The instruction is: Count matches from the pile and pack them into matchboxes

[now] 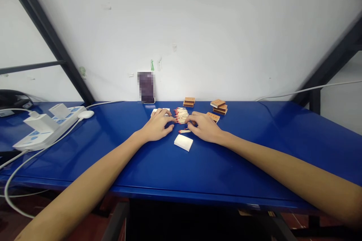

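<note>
A pile of wooden matches point(181, 115) with red heads, mostly pointing left, lies between my hands on the blue table. My left hand point(160, 125) rests at the left end of the pile, with its fingers bent and its thumb apart from them. At the opposite end, my right hand point(206, 126) has curved fingertips against or very near the matches. A few loose matches point(184, 131) lie just below, near the right thumb. Closer to me is a white matchbox tray point(183, 142). Another white piece point(154, 112) is partly hidden behind my left hand.
Brown matchboxes point(189, 102) are stacked near the wall, with another stack point(219, 106) to the right. One matchbox point(213, 117) lies partly behind my right hand. A phone point(146, 87) leans on the wall. A white power strip point(48, 126) with cables occupies the left side.
</note>
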A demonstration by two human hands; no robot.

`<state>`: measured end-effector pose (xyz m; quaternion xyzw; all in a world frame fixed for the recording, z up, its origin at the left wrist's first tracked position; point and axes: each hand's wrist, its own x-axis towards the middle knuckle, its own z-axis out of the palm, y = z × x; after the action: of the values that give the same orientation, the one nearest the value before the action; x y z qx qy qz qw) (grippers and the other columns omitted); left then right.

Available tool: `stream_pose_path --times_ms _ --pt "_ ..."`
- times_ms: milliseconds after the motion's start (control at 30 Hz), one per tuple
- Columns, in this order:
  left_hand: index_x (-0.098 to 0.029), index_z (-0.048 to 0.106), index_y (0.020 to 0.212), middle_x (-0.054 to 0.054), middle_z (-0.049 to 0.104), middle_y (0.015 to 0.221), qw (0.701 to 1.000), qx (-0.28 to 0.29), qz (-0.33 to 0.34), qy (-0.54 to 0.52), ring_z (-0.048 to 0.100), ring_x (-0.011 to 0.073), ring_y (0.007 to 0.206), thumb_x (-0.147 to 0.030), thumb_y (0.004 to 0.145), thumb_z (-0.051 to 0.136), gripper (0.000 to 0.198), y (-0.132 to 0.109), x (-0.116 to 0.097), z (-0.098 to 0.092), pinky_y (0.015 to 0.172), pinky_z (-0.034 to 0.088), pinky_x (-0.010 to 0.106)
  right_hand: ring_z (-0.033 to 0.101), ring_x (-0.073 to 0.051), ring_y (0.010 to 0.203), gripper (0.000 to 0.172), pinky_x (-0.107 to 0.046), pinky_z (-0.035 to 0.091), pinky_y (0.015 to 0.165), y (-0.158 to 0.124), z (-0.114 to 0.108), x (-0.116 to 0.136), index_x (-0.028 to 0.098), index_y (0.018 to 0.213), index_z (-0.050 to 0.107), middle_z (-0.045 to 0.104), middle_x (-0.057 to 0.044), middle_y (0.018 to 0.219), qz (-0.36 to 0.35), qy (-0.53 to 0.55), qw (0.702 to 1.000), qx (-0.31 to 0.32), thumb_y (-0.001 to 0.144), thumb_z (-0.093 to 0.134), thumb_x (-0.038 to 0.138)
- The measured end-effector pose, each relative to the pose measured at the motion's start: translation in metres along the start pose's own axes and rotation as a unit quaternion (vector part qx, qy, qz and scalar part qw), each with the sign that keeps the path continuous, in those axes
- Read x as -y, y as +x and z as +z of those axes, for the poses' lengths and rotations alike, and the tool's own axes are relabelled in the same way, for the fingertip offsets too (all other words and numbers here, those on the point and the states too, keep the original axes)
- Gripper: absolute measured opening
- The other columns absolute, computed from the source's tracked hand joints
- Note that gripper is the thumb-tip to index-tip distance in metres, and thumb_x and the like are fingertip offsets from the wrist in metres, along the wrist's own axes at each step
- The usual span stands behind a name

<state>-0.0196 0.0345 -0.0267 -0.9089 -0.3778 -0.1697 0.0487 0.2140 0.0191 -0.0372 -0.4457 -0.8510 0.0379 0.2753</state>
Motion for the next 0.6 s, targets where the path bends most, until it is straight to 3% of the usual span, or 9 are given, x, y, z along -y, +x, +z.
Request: stream_pose_path --times_ms 267,433,600 --pt "-0.025 0.068 0.115 0.008 0.054 0.119 1.0 0.003 0.003 -0.001 0.046 0.0276 0.112 -0.031 0.094 0.05 0.029 0.0 -0.0001 -0.0002 0.097 0.038 0.049 0.05 -0.015 0.069 0.015 -0.028 0.035 0.065 0.005 -0.0028 -0.0019 0.02 0.085 0.066 0.055 0.0 0.075 0.054 0.058 0.997 0.022 0.077 0.055 0.014" --pt "-0.025 0.068 0.117 0.009 0.054 0.119 1.0 0.007 0.005 0.0 0.046 0.0276 0.112 -0.032 0.095 0.049 0.03 0.0 0.0004 -0.0001 0.098 0.038 0.049 0.05 -0.02 0.083 0.017 -0.032 0.037 0.075 0.0069 0.0003 -0.0057 0.021 0.089 0.067 0.058 -0.003 0.082 0.066 0.04 0.996 0.035 0.077 0.057 0.015" --pt "-0.026 0.068 0.117 0.008 0.054 0.12 1.0 0.009 0.004 -0.003 0.046 0.0279 0.113 -0.032 0.094 0.049 0.03 0.0002 0.0007 0.0001 0.099 0.038 0.049 0.051 -0.019 0.08 0.015 -0.032 0.037 0.075 0.0065 0.0024 -0.0082 0.021 0.091 0.068 0.056 -0.003 0.084 0.054 0.037 0.997 0.029 0.08 0.058 0.017"
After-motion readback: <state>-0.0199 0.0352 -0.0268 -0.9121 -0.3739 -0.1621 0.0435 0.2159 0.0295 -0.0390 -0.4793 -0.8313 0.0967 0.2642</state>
